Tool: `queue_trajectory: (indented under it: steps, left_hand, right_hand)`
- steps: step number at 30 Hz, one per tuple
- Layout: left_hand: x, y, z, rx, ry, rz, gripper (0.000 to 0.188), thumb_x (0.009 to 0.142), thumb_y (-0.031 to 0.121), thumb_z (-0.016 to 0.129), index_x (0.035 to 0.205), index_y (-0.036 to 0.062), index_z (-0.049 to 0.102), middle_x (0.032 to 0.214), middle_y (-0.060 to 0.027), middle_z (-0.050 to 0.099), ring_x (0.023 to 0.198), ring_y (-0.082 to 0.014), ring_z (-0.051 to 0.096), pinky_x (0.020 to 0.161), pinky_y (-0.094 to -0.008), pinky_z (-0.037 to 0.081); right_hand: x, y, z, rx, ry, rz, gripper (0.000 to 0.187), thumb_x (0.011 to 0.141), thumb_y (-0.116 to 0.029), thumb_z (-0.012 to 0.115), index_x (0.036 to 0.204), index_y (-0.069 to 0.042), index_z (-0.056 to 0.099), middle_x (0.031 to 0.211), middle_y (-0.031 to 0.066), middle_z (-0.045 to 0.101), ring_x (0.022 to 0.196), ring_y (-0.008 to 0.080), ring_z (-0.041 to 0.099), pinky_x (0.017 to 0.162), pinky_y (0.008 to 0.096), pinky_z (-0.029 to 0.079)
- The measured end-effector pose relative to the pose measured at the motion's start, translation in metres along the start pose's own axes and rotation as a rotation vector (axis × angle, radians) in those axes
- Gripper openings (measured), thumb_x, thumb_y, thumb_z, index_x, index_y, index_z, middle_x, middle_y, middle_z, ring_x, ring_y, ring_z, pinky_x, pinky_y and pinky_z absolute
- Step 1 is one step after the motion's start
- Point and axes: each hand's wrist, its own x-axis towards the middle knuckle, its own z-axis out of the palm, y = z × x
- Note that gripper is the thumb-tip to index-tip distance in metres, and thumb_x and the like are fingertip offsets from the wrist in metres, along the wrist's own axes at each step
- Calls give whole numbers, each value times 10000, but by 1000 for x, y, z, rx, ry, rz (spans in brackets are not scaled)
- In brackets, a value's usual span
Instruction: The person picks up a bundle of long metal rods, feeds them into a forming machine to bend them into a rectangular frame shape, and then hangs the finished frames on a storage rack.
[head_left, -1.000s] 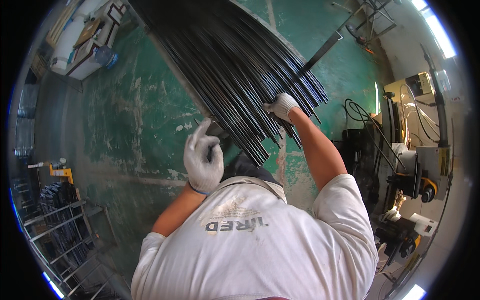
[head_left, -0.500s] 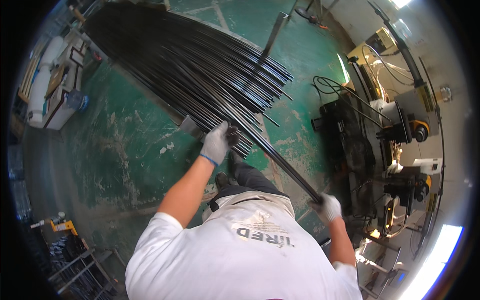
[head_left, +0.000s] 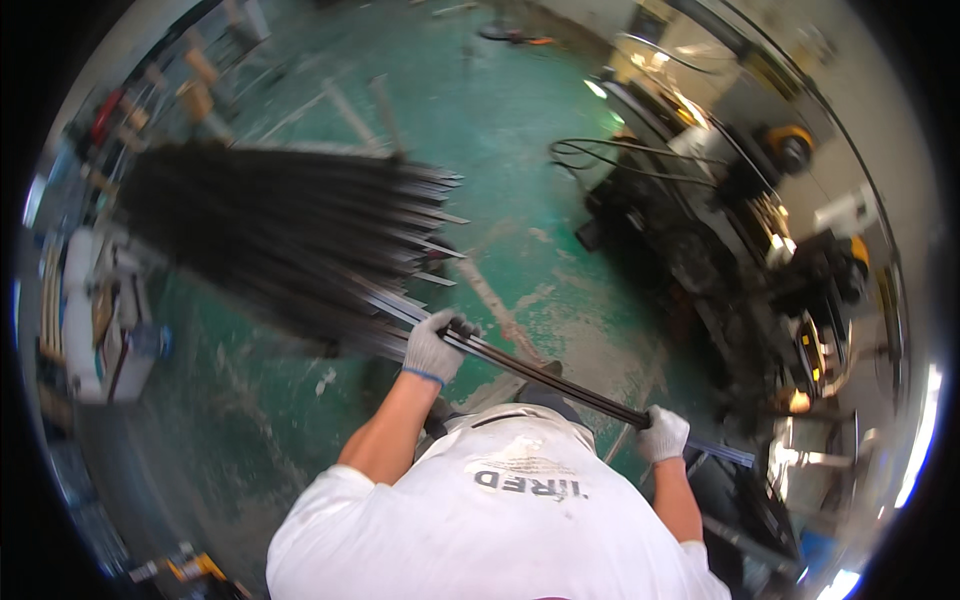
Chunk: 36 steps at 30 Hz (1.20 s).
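Note:
Several long, thin, dark metal rods point(head_left: 560, 384) slant across in front of my body, held together as a narrow bunch. My left hand point(head_left: 436, 346), in a pale work glove with a blue cuff edge, is closed round them near the big stack. Farther right, my gloved right hand point(head_left: 664, 434) grips the same bunch close to its near end, which sticks out past the hand. The large stack of similar rods point(head_left: 270, 220) fans out at the left, blurred by motion; the held rods' far ends merge into it, so I cannot tell where they finish.
Dark machinery point(head_left: 690, 240) with cables and yellow-black parts lines the right wall. A white box-like unit point(head_left: 130, 350) with a blue water bottle point(head_left: 150, 341) stands at the left. Underfoot is a worn green floor point(head_left: 240, 420). A yellow-handled thing point(head_left: 195, 568) shows at lower left.
My view has turned to the right. My left hand, before beside the bunch, now grips it. The rods' near end now extends beyond my right hand, which still holds on.

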Motion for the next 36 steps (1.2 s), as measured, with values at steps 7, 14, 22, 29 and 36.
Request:
queue_trajectory:
  steps: [7, 14, 22, 29, 36]
  left_hand:
    - [1, -51, 105, 113, -235, 31, 64, 997, 62, 585, 1001, 26, 638, 929, -131, 671, 918, -318, 680, 1087, -548, 514]
    - [4, -87, 253, 90, -446, -29, 105, 1020, 51, 569, 1113, 45, 618, 920, -112, 646, 923, -318, 652, 1082, -552, 490]
    - [83, -122, 388, 265, -640, -20, 129, 1023, 63, 614, 1125, 12, 672, 961, -112, 691, 966, -310, 674, 1135, -565, 484]
    - [183, -185, 452, 374, -698, -193, 145, 1009, 40, 633, 1151, 21, 651, 977, -120, 691, 1019, -346, 662, 1170, -583, 463]
    - [252, -176, 545, 476, -1016, -335, 232, 1022, 68, 603, 1238, -9, 633, 1126, -150, 679, 1197, -384, 619, 1229, -590, 398]
  right_hand:
    - [-5, 241, -15, -67, 64, 371, 55, 815, -90, 747, 819, -43, 717, 880, 227, 702, 932, 448, 657, 860, 540, 524]
    - [32, 289, -27, -109, 275, 523, 61, 893, -114, 706, 896, -61, 736, 1038, 182, 694, 1108, 394, 603, 1008, 486, 477]
    - [119, 321, -24, -122, 349, 985, 179, 963, -190, 702, 1040, -35, 746, 1173, 150, 725, 1189, 376, 636, 1032, 486, 512]
    - [270, 186, -59, 2584, 968, 664, 310, 909, -100, 567, 1170, 32, 668, 1251, 222, 702, 1264, 400, 630, 1172, 596, 459]
    - [370, 180, -98, 2437, 1201, 786, 72, 1038, -67, 669, 1096, -27, 681, 1086, 127, 729, 1059, 338, 708, 1036, 538, 571]
